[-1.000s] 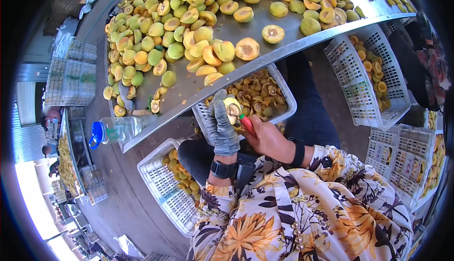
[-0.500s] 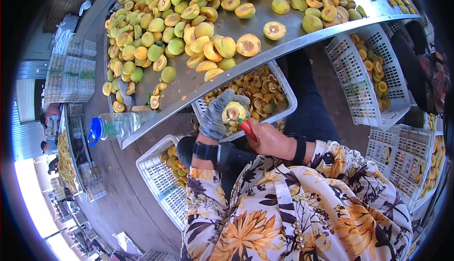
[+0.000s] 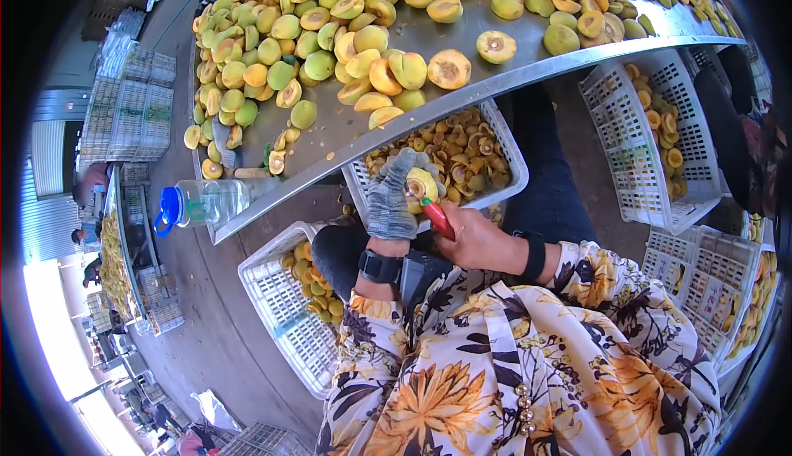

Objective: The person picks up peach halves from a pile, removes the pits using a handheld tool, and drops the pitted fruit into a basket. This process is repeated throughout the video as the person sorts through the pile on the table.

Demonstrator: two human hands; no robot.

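My left hand [image 3: 393, 200], in a grey knit glove, holds a halved yellow-green fruit [image 3: 422, 182] with its cut face toward my other hand. My bare right hand [image 3: 478, 243] grips a red-handled tool [image 3: 438, 218] with a green collar, its tip at the centre of the cut face. Both hands are over the near edge of a white crate [image 3: 518, 177] that holds many fruit pieces. Beyond it, a metal table [image 3: 330, 122] bears a large pile of halved fruit.
A clear bottle with a blue cap [image 3: 206, 203] lies by the table's left corner. White crates of fruit stand at lower left [image 3: 285, 332], upper right [image 3: 615, 138] and right [image 3: 701, 278]. Stacked crates [image 3: 124, 118] and people at another table are far left.
The view has shifted slightly. The fruit half in my left hand has turned, its cut face now more sideways, and the gloved fingers have turned with it. The tool remains at the fruit.
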